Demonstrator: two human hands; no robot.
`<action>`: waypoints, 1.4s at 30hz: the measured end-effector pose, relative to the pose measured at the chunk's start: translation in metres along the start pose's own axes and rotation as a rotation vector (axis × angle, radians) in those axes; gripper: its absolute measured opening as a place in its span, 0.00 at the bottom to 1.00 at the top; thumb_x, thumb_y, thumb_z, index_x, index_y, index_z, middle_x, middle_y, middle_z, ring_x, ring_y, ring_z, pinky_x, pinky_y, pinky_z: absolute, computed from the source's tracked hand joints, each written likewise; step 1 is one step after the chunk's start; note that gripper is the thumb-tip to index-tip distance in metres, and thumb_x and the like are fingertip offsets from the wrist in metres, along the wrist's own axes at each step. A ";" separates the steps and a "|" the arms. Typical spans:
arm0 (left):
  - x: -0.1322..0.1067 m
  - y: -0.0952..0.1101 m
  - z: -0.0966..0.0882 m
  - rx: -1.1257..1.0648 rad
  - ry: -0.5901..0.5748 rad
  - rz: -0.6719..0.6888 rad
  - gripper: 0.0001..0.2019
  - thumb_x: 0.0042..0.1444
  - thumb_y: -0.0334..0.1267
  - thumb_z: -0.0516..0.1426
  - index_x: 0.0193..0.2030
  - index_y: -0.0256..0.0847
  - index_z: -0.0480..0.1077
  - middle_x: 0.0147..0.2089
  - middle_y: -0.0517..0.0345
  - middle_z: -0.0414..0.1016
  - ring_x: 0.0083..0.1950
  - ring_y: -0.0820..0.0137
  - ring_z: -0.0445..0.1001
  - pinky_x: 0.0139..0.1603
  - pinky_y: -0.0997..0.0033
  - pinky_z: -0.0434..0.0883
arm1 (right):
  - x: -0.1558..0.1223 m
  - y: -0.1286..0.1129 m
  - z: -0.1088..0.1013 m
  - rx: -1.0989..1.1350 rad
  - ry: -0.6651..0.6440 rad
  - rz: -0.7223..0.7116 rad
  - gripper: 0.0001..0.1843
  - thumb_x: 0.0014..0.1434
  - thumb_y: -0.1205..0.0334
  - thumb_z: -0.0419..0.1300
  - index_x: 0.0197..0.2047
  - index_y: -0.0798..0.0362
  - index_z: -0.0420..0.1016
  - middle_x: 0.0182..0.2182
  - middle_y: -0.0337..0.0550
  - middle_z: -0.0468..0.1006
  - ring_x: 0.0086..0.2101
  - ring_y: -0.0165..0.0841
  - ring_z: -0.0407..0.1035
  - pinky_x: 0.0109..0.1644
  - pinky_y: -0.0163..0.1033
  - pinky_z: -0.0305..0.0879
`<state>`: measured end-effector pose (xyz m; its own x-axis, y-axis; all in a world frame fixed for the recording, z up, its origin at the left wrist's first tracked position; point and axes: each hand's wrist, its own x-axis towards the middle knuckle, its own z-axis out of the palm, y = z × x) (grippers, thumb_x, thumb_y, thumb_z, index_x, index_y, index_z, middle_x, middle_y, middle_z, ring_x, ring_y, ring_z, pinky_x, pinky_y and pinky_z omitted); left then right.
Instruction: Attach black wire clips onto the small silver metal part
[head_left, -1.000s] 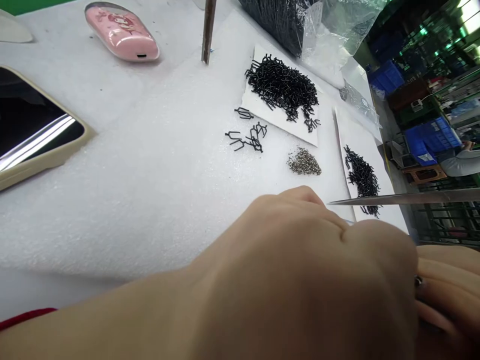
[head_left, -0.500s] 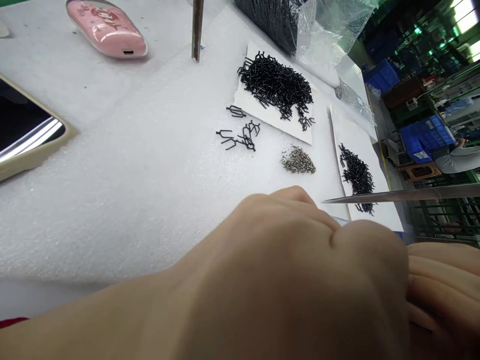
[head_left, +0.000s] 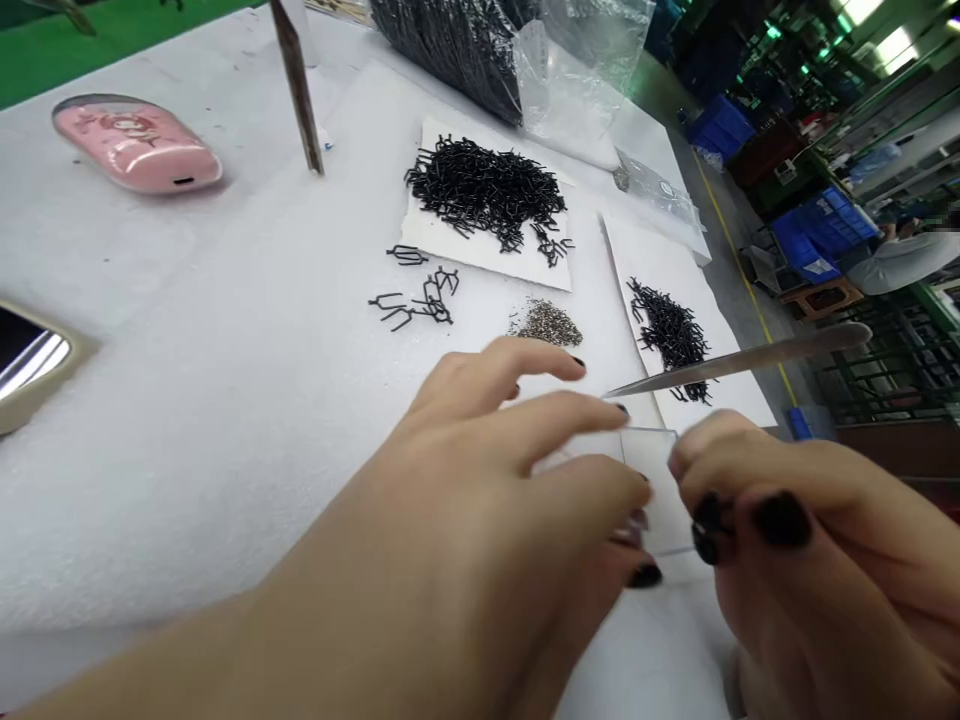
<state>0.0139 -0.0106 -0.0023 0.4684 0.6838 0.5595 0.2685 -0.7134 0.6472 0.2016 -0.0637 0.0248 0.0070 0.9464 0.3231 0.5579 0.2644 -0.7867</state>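
Observation:
My left hand point(head_left: 480, 490) reaches over the white foam sheet point(head_left: 247, 400), fingers spread and curved. Its thumb and forefinger close around something small, shiny and pinkish that I cannot make out. To its right, my right hand point(head_left: 832, 540) is closed in a pinch, with a small black piece point(head_left: 726, 516) at its dark-nailed fingertips. A clear flat plate point(head_left: 652, 480) lies behind and between the hands. Above them a pointed metal tool point(head_left: 750, 362) slants with its tip near my left fingers. Just beyond lies a heap of tiny metallic bits point(head_left: 551, 322).
Black forked pieces are heaped on a white card point(head_left: 495, 258), with several loose ones point(head_left: 420, 305) beside it. Another heap point(head_left: 671, 330) lies farther right. Around stand a metal strip point(head_left: 300, 95), a pink case point(head_left: 142, 145), a phone point(head_left: 37, 365) and a black-filled plastic bag point(head_left: 457, 50).
My left hand has drawn back left and its fingers have spread, uncovering my right hand's fingertips and the clear plate. The camera view has shifted, so the table things appear farther left.

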 end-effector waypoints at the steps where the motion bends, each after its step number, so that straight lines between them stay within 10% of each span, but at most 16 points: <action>1: 0.000 -0.001 -0.001 0.030 -0.022 -0.038 0.08 0.57 0.31 0.57 0.38 0.46 0.77 0.49 0.62 0.78 0.55 0.61 0.70 0.63 0.59 0.67 | 0.003 -0.002 0.004 0.088 -0.038 0.044 0.07 0.67 0.60 0.55 0.38 0.49 0.73 0.33 0.44 0.68 0.37 0.37 0.65 0.34 0.41 0.62; 13: 0.000 0.009 -0.010 -0.109 -0.070 -0.123 0.10 0.55 0.26 0.58 0.39 0.47 0.71 0.52 0.68 0.73 0.60 0.72 0.67 0.69 0.78 0.57 | 0.009 -0.009 0.013 0.161 -0.070 0.060 0.08 0.64 0.65 0.59 0.31 0.50 0.73 0.26 0.41 0.68 0.41 0.37 0.64 0.38 0.39 0.65; 42: 0.015 0.006 -0.025 -0.101 -0.205 -0.106 0.12 0.54 0.23 0.56 0.35 0.47 0.72 0.45 0.71 0.76 0.49 0.79 0.74 0.66 0.74 0.59 | 0.023 -0.013 0.015 -0.055 -0.140 -0.231 0.11 0.62 0.76 0.50 0.31 0.56 0.68 0.19 0.39 0.63 0.27 0.30 0.63 0.31 0.38 0.64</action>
<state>0.0019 -0.0006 0.0230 0.6060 0.7013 0.3754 0.2443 -0.6133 0.7511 0.1823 -0.0426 0.0342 -0.2380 0.8795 0.4121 0.5757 0.4695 -0.6694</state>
